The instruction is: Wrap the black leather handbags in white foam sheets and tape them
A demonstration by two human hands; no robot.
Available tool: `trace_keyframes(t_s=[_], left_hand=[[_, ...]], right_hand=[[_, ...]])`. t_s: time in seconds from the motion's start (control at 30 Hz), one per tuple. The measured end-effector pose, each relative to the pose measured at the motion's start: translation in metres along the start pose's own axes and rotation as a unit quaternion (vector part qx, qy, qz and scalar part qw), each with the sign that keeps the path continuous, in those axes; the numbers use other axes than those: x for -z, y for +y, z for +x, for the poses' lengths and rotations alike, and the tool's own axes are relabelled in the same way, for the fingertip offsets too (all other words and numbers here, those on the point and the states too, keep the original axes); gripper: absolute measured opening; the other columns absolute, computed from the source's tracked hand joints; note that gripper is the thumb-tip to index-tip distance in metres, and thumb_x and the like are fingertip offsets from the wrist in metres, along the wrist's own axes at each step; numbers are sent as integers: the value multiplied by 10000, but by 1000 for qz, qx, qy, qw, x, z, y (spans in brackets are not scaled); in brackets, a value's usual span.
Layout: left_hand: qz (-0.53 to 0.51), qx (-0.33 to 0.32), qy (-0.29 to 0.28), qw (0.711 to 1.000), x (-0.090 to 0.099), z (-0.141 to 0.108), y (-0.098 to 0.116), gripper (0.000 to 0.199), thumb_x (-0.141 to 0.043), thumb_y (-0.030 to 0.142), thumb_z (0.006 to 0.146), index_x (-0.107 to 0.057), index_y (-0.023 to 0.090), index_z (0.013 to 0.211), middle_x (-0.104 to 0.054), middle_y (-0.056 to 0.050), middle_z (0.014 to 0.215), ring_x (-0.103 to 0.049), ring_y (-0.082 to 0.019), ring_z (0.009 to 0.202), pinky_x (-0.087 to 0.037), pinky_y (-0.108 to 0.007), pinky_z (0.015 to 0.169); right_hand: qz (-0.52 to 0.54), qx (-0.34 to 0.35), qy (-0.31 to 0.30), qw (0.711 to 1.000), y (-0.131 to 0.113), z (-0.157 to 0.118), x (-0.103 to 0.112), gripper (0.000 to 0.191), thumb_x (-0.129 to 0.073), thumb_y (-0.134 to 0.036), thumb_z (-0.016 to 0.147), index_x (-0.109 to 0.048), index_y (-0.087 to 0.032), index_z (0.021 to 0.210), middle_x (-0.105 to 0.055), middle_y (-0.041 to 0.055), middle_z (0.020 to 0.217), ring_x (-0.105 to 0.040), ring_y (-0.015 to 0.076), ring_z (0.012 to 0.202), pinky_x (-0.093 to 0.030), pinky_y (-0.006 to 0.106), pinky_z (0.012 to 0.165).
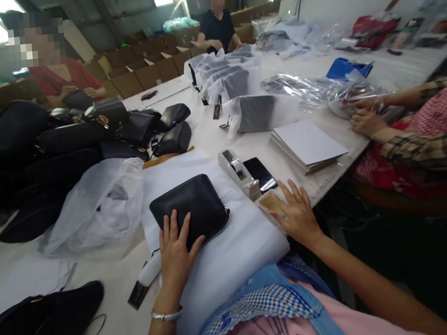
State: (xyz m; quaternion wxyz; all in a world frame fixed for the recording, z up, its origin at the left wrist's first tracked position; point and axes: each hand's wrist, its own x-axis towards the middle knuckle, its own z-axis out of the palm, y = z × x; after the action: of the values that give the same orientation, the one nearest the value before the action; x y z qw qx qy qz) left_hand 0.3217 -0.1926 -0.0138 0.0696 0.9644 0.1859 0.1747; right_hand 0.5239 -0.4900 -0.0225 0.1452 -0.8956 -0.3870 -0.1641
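A black handbag [195,204] lies flat on white paper [245,238] in front of me. My left hand [178,249] rests on its lower left part with fingers spread. A dark hang tag [138,294] with a white wrapped strip sticks out at the bag's left. My right hand [296,213] is open, its fingers over a small clear case [270,203] with something yellowish inside. Beside that hand are a black phone [261,173] and a white tape dispenser [239,172].
Black bags [87,127] are heaped at the left, near a crumpled translucent plastic bag [97,204]. White boards [309,144] are stacked at the right. Wrapped bags [258,113] stand in a row farther back. A co-worker's hands [365,116] handle clear plastic at the right.
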Motion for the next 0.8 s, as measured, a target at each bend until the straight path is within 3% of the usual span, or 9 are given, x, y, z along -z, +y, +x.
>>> trace_keyframes(t_s=[0.1, 0.2, 0.33, 0.43, 0.5, 0.6, 0.7, 0.8], left_hand=[[-1, 4, 5, 1000, 1, 0, 2, 661, -609, 436, 920, -377, 251, 1510, -208, -131, 1644, -149, -373, 1514, -326, -618, 1138], [5, 9, 4, 1000, 2, -1, 3, 670, -626, 421, 912, -374, 261, 1511, -219, -129, 1641, -167, -378, 1509, -341, -621, 1129], [17, 22, -3, 1000, 2, -1, 4, 683, -638, 399, 907, -355, 287, 1518, -221, -111, 1644, -177, -369, 1508, -336, -621, 1135], [21, 30, -3, 999, 1, -2, 4, 701, -646, 377, 904, -334, 294, 1526, -214, -106, 1646, -176, -362, 1510, -342, -619, 1133], [22, 31, -3, 999, 1, -2, 4, 713, -654, 362, 898, -328, 298, 1528, -220, -107, 1644, -180, -363, 1509, -352, -619, 1127], [26, 31, -6, 999, 1, -2, 3, 721, -659, 342, 894, -323, 302, 1530, -229, -105, 1642, -184, -360, 1509, -362, -618, 1121], [33, 30, -10, 999, 0, -3, 3, 736, -660, 323, 890, -307, 301, 1535, -220, -103, 1644, -196, -358, 1506, -374, -620, 1112], [34, 35, -9, 999, -1, -3, 3, 756, -673, 293, 875, -306, 303, 1536, -216, -96, 1646, -199, -357, 1505, -376, -616, 1113]], right_hand=[[-41, 0, -57, 998, 14, -5, -11, 436, -564, -497, 937, -692, -172, 1199, -363, 161, 1570, -205, 427, 1477, -224, 706, 1131], [-11, 33, 3, 999, 10, 18, 1, 338, -564, -459, 948, -727, -200, 1093, -460, 154, 1508, -294, 427, 1445, -277, 708, 1107], [140, 104, 155, 972, -22, 83, 41, 142, -633, -313, 933, -703, -219, 1013, -642, 102, 1305, -490, 315, 1342, -417, 522, 1113], [256, 167, 133, 943, -61, 148, 48, 64, -678, -269, 905, -674, -234, 851, -712, 46, 1136, -593, 245, 1225, -494, 405, 1047], [274, 210, 40, 937, -87, 197, 30, 99, -700, -270, 889, -677, -242, 796, -738, 8, 1048, -641, 208, 1135, -519, 348, 994], [190, 250, -110, 943, -125, 272, -20, 66, -674, -242, 900, -731, -250, 867, -749, -11, 1071, -671, 184, 1061, -524, 310, 951], [147, 259, -151, 943, -157, 329, -83, 229, -565, -131, 931, -745, -236, 1027, -712, 29, 1214, -633, 211, 1152, -504, 332, 973], [120, 240, -157, 951, -178, 353, -140, 320, -611, -184, 912, -673, -145, 1223, -543, 154, 1441, -474, 330, 1344, -434, 477, 1060]])
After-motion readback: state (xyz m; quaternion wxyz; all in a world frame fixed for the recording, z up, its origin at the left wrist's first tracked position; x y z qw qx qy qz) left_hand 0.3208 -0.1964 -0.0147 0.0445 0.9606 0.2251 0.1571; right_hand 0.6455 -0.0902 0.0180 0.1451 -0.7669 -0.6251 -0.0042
